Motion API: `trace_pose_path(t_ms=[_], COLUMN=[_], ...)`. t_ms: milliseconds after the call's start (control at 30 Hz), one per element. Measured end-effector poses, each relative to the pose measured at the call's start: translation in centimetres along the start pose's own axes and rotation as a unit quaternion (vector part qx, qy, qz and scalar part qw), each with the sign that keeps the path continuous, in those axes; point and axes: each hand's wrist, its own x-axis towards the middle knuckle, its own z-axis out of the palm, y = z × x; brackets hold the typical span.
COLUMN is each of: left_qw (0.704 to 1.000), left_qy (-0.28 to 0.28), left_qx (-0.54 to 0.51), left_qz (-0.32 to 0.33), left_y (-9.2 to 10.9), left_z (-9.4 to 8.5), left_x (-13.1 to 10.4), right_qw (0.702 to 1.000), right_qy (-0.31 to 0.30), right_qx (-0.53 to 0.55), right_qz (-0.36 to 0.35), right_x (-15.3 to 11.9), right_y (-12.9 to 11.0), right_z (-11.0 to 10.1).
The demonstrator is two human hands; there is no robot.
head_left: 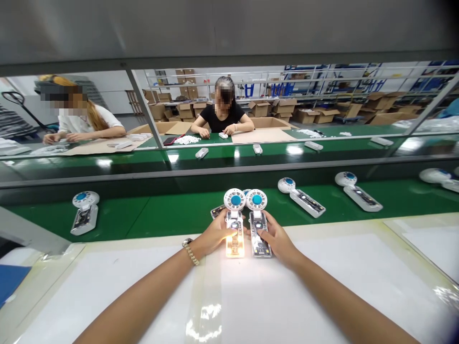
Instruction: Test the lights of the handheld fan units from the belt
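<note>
My left hand (pixel 216 234) is closed around a white fan unit with a blue centre (pixel 235 239); its clear body glows orange, and my thumb lies on its front. Just to the right, my right hand (pixel 278 239) grips a second fan unit (pixel 260 241), unlit, with dark circuitry showing and my thumb on the front. Both are held upright side by side, their round heads close together. Partly hidden behind them, another fan unit (pixel 217 210) lies on the green belt (pixel 122 215).
More fan units lie on the belt, one at left (pixel 85 212) and others at right (pixel 303 198) (pixel 359 192). A white work surface (pixel 161 306) is under my arms. Across a second belt, two people sit at cardboard sheets (pixel 263 135). A metal post (pixel 32 229) stands at left.
</note>
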Motion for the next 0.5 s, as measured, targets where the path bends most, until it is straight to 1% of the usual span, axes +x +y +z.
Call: trace_pose_path(t_ms=[200,333,500], left_qw=[1.000,1.000,1.000], left_qy=[0.013,0.003,-0.006], left_qx=[-0.004,-0.008,-0.001], left_qz=[-0.008,0.002,-0.021], left_y=[0.03,-0.02,-0.02], left_z=[-0.08,-0.17,-0.19], left_x=[0.07,0.07,-0.07], right_qw=[0.999,0.999,0.999], right_qy=[0.008,-0.006,-0.023], right_qx=[0.030,0.031,0.026], right_qz=[0.010,0.014,0.009], right_x=[0.13,0.00,-0.21], right_y=[0.10,-0.35,-0.41], right_z=[0.16,0.27,0.07])
